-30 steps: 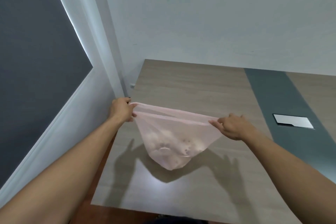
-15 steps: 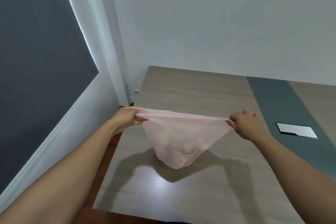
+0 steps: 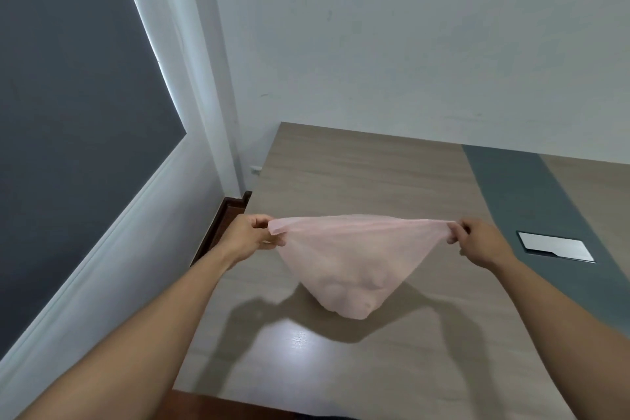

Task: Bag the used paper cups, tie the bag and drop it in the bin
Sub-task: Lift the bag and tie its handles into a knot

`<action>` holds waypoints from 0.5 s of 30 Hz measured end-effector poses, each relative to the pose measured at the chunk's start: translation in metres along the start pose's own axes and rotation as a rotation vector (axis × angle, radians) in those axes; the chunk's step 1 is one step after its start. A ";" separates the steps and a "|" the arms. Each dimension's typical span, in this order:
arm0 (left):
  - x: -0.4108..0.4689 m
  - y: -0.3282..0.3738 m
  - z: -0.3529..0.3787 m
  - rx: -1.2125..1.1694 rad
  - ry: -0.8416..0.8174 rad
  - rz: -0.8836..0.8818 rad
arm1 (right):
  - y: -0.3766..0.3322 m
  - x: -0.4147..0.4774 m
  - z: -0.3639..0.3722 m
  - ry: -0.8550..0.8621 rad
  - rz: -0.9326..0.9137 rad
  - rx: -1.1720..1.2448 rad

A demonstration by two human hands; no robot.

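Note:
A thin pink plastic bag (image 3: 347, 259) hangs in the air above the wooden table (image 3: 358, 174), its mouth pulled flat into a taut line. My left hand (image 3: 250, 237) pinches the left corner of the rim and my right hand (image 3: 477, 242) pinches the right corner. Rounded lumps bulge at the bag's bottom tip; these are the paper cups (image 3: 354, 297), seen only dimly through the plastic. The bag's tip hangs just over the tabletop. No bin is in view.
A silver rectangular cover plate (image 3: 555, 246) is set into the dark grey strip (image 3: 511, 194) on the table's right. A white wall runs behind the table, and a dark blind and a white frame stand at the left. A wall socket (image 3: 255, 170) sits low near the corner.
My hands have drawn farther apart, stretching the bag's mouth flat and shut. The cups inside show less clearly. The camera has tilted up a little, so the table sits lower in view.

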State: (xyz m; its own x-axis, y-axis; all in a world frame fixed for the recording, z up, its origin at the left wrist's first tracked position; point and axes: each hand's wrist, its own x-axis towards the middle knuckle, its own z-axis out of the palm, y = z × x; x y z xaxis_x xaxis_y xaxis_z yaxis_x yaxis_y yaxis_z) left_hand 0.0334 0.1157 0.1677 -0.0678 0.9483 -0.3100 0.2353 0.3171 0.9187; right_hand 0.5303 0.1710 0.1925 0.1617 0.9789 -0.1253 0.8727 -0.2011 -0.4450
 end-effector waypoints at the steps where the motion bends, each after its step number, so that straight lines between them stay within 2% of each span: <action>1: 0.002 0.001 0.004 0.036 0.076 0.035 | -0.001 -0.001 -0.001 0.027 0.002 0.027; 4: 0.007 0.006 0.011 0.140 0.335 0.217 | -0.009 -0.004 -0.003 0.073 -0.001 0.160; 7: 0.010 0.018 0.018 -0.056 0.444 0.287 | -0.025 -0.010 0.000 0.064 0.031 0.492; 8: 0.012 0.023 0.020 -0.195 0.419 0.266 | -0.032 -0.012 0.001 0.051 0.067 0.662; 12: 0.026 0.048 0.023 -0.966 0.138 0.109 | -0.058 -0.020 0.003 -0.056 0.172 1.258; 15: 0.029 0.060 0.028 -1.138 0.093 0.033 | -0.073 -0.025 0.004 -0.181 0.171 1.643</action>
State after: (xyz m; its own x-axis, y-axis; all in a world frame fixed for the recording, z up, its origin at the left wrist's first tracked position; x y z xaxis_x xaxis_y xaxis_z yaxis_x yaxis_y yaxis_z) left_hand 0.0722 0.1616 0.2068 -0.1602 0.9385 -0.3058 -0.7733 0.0732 0.6298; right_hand 0.4608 0.1608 0.2248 0.0436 0.9498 -0.3097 -0.5519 -0.2355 -0.8000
